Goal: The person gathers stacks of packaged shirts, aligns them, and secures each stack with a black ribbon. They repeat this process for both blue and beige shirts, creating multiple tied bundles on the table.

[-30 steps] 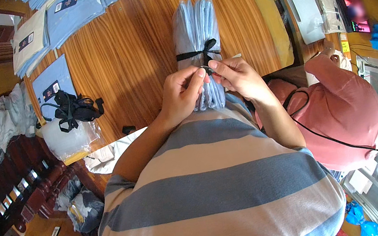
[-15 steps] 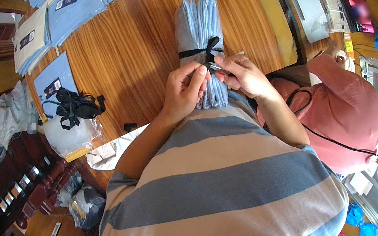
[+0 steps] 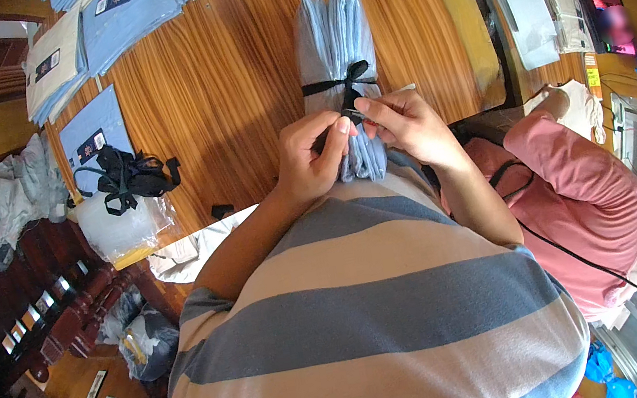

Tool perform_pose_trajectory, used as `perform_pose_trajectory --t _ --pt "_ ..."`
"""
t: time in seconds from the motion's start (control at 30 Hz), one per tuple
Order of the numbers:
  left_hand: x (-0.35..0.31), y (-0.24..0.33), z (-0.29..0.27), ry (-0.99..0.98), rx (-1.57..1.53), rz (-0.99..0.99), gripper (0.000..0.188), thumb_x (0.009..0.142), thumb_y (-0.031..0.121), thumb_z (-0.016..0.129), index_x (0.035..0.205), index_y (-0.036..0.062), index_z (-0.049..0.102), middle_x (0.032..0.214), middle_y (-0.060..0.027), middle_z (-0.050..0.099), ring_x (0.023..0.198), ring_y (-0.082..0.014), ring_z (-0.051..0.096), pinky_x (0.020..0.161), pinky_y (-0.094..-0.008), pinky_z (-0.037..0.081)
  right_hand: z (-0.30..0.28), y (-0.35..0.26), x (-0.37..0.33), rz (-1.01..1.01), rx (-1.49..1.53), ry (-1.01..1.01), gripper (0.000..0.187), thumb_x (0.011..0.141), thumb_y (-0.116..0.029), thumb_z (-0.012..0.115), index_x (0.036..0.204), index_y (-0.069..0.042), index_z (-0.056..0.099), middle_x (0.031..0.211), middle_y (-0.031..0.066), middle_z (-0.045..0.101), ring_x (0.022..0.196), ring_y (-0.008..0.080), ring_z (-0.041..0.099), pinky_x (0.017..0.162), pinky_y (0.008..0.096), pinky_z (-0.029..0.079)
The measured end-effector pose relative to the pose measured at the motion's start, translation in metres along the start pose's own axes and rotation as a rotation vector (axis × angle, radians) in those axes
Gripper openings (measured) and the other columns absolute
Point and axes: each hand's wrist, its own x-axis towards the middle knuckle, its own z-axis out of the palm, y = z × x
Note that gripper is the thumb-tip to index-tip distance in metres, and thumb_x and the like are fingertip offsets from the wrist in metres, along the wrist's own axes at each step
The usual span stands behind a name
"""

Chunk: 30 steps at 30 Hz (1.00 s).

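A bundle of folded light-blue garments in clear plastic sleeves (image 3: 331,26) lies on the table in front of me, its near end at my body. Black ribbon (image 3: 320,87) is wrapped round its middle and knotted in a bow on top, a loose tail hanging toward me. My left hand (image 3: 311,154) pinches that tail between thumb and forefinger. Closed beside it, my right hand (image 3: 405,125) grips a small slim silver tool (image 3: 353,113), its tip against the ribbon. Most of this tool is hidden by the fingers, so its kind is unclear.
A heap of black ribbons (image 3: 133,175) rests on plastic sleeves at the table's left. Stacks of packed blue and cream garments (image 3: 132,20) line the far edge. To my right sits a person in a pink top (image 3: 577,200); papers (image 3: 519,9) and a lit phone (image 3: 611,19) lie beyond.
Both my hands stay at the ribbon tail; the silver tool's tip has shifted slightly left, toward my left fingers. The person at right has leaned and moved an arm.
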Motion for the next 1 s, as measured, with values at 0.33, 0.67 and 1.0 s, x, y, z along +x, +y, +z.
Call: perform_pose_trajectory --t 0.33,0.67,1.0 --pt "0.002 -0.004 0.0 -0.019 0.059 0.118 0.027 0.106 0.014 0.057 0.088 -0.0021 0.069 0.067 -0.0016 0.056 0.058 -0.0067 0.051 0.053 -0.0251 0.04 -0.003 -0.005 0.0 -0.029 -0.115 -0.005 0.051 0.102 -0.043 0.064 0.071 -0.003 0.067 0.061 -0.002 0.054 0.059 0.0067 0.047 0.052 0.0279 0.035" --pt "0.0 -0.002 -0.002 -0.031 0.028 0.018 0.028 0.106 0.015 0.057 0.087 -0.0007 0.069 0.067 -0.001 0.056 0.059 -0.0065 0.051 0.054 -0.0248 0.04 -0.001 0.008 0.001 -0.014 0.035 -0.041 0.051 0.103 -0.045 0.065 0.072 -0.004 0.066 0.064 -0.0039 0.054 0.059 0.005 0.044 0.052 0.0251 0.033" --pt "0.002 -0.009 -0.003 -0.062 0.003 0.023 0.03 0.107 0.018 0.056 0.087 -0.0001 0.069 0.067 0.0004 0.056 0.059 -0.0059 0.051 0.052 -0.0245 0.04 0.0 0.013 0.006 0.006 0.127 -0.089 0.049 0.102 -0.046 0.066 0.074 -0.006 0.064 0.06 -0.0065 0.047 0.053 0.0034 0.036 0.048 0.0239 0.024"
